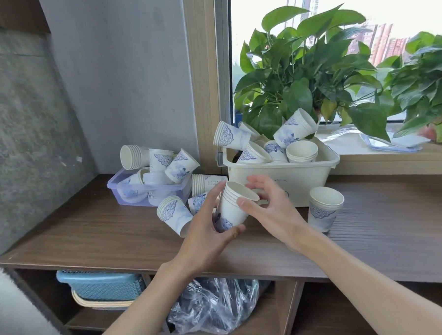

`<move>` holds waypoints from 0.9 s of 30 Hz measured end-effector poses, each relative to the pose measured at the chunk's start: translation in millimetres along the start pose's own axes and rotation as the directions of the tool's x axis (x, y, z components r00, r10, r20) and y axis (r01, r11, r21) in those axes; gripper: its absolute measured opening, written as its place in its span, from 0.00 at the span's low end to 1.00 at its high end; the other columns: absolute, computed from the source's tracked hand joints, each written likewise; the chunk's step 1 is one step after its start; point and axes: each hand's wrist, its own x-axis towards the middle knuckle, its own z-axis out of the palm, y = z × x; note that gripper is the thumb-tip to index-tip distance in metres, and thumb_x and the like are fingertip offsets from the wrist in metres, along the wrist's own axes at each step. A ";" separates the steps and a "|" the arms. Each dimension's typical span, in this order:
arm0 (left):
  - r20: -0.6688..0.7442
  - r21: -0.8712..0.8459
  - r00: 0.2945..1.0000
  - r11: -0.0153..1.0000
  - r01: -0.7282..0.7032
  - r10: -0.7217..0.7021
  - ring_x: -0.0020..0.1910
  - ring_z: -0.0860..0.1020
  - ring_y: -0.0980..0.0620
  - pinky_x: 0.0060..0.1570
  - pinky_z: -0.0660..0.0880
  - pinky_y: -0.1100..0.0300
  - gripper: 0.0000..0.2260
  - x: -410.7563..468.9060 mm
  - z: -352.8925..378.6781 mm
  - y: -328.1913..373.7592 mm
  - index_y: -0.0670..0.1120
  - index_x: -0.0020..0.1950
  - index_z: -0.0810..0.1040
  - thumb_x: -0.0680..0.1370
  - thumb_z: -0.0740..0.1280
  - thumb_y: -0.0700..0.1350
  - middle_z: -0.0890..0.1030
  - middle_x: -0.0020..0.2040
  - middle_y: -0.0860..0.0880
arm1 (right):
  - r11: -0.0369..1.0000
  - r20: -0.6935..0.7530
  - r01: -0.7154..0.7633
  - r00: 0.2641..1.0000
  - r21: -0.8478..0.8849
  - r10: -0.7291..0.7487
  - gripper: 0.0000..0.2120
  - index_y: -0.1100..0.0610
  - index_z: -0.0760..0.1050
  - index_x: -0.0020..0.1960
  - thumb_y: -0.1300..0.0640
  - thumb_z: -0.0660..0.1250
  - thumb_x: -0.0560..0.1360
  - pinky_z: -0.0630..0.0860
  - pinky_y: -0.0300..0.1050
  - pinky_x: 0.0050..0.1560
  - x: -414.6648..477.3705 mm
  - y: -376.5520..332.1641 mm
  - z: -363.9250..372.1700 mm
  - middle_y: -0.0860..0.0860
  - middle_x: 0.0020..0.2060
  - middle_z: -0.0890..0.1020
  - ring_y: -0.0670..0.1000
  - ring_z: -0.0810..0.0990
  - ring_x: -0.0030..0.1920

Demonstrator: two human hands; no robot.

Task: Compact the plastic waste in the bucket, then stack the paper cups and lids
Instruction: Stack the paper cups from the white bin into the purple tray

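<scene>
Nearest, at the bottom of the frame, a crumpled clear plastic bag [214, 306] is sitting in the open shelf, right of a blue woven plastic basket [103, 286]; whether a bucket is under it, I cannot tell. Above that, mid-frame, the left hand [207, 229] is wrapping round the lower body of a nested stack of white blue-printed paper cups [232, 207], holding it tilted over the dark wood surface [90, 233]. The right hand [270, 208] is pinching the stack's top rim between thumb and loosely bent fingers.

The danger, I'd say: squeezing too hard is going to crease the thin rims, and a crooked push could jam the cups or tip them loose. A swinging elbow might topple the upright cup stack [324, 208] standing just right.

Further back, a clear lilac plastic box [149, 194] is holding jumbled cups, some nested and lying sideways. The cream plastic tub [284, 179] by the window is heaped with more, several leaning over its rim.
</scene>
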 end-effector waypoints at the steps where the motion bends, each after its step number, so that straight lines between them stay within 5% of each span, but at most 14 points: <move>1: -0.004 0.013 1.000 1.000 0.002 -0.002 0.57 0.81 0.59 0.53 0.77 0.64 0.40 -1.2 -0.8 -1.2 0.65 0.75 0.61 0.73 0.77 0.39 0.76 0.66 0.57 | 1.000 0.021 0.005 1.000 -0.005 -0.005 0.23 0.48 0.68 0.65 0.55 0.72 0.74 0.73 0.32 0.51 0.4 -0.1 2.2 0.44 0.58 0.76 0.42 0.76 0.57; 7: -0.110 0.115 0.994 0.993 0.019 -0.007 0.49 0.81 0.58 0.49 0.79 0.63 0.36 -11.7 -24.9 -8.6 0.73 0.65 0.65 0.71 0.78 0.41 0.79 0.57 0.62 | 1.000 0.135 -0.006 0.991 0.014 0.005 0.19 0.50 0.68 0.66 0.50 0.67 0.77 0.74 0.36 0.55 13.7 -1.7 20.7 0.44 0.57 0.77 0.44 0.77 0.57; 11: -0.224 0.140 0.974 0.988 0.067 -0.034 0.49 0.81 0.58 0.49 0.76 0.68 0.36 -22.5 -53.1 -15.7 0.66 0.71 0.65 0.71 0.78 0.42 0.80 0.59 0.62 | 0.992 0.047 -0.111 0.992 -0.066 0.114 0.19 0.53 0.69 0.67 0.50 0.65 0.78 0.76 0.44 0.55 34.6 8.7 43.6 0.47 0.56 0.77 0.48 0.77 0.55; 16: -0.294 0.207 0.955 0.972 0.109 -0.044 0.54 0.79 0.61 0.51 0.73 0.71 0.38 -29.3 -83.0 -22.3 0.74 0.71 0.61 0.70 0.78 0.51 0.79 0.63 0.60 | 0.957 -0.034 -0.192 0.981 -0.218 0.189 0.20 0.54 0.67 0.66 0.54 0.67 0.76 0.69 0.42 0.57 56.0 36.3 71.5 0.48 0.58 0.73 0.50 0.73 0.57; 20: -0.271 0.266 0.961 0.955 0.131 -0.057 0.58 0.76 0.65 0.52 0.70 0.76 0.40 -33.8 -93.7 -28.9 0.72 0.73 0.60 0.71 0.77 0.47 0.76 0.65 0.63 | 0.954 -0.086 -0.229 0.973 -0.193 0.216 0.14 0.53 0.70 0.59 0.58 0.67 0.75 0.70 0.42 0.47 69.2 46.0 85.0 0.45 0.46 0.76 0.48 0.76 0.47; 24: -0.256 0.309 0.965 0.940 0.145 -0.065 0.53 0.76 0.68 0.49 0.70 0.75 0.40 -35.1 -98.0 -32.2 0.71 0.74 0.59 0.72 0.77 0.46 0.77 0.65 0.61 | 0.947 -0.135 -0.226 0.971 -0.230 0.199 0.07 0.65 0.76 0.48 0.62 0.66 0.73 0.66 0.44 0.35 74.0 55.0 91.2 0.53 0.33 0.75 0.50 0.71 0.34; 27: -0.256 0.328 0.964 0.931 0.160 -0.075 0.53 0.76 0.68 0.49 0.70 0.76 0.41 -34.9 -100.1 -31.8 0.69 0.76 0.59 0.72 0.77 0.46 0.77 0.65 0.61 | 0.958 -0.173 -0.176 0.975 -0.226 0.138 0.02 0.62 0.77 0.43 0.62 0.67 0.74 0.66 0.42 0.35 71.2 49.0 88.1 0.50 0.32 0.76 0.49 0.71 0.33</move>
